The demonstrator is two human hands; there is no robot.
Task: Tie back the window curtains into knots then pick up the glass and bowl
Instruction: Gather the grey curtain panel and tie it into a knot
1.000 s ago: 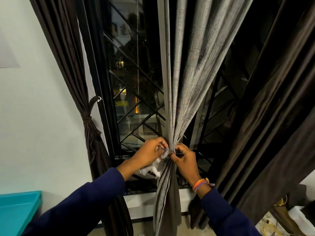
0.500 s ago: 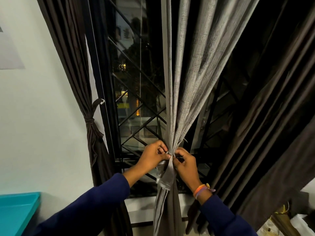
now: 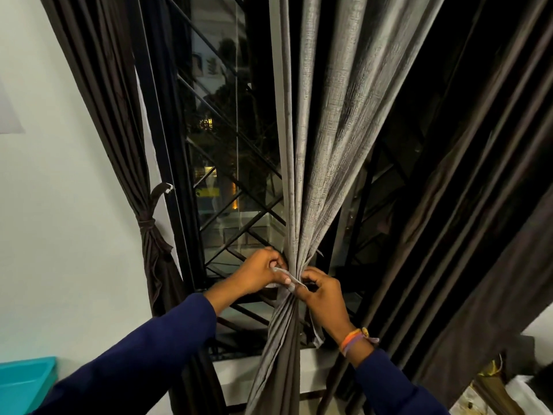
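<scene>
Both hands meet at the pinched waist of the grey curtain [image 3: 311,151]. Left hand [image 3: 259,272] has its fingers curled, pinching a thin pale tie strip [image 3: 294,282] against the gathered cloth's left edge; right hand [image 3: 324,293] pinches the same strip from the right, thumb and forefinger closed on it, with a loose end hanging down beside the wrist. Colored wristbands [image 3: 356,339] ring the right wrist above a navy sleeve.

Behind the hands stands the black window grille [image 3: 239,232], close at their backs. Left of it, the dark curtain [image 3: 104,94] is already tied into a bundle against the white wall. On the right, another dark curtain [image 3: 478,190] hangs loose, crowding the right forearm. A teal tub [image 3: 27,381] sits in the lower left corner. No readable writing shows. Glass and bowl are out of view.
</scene>
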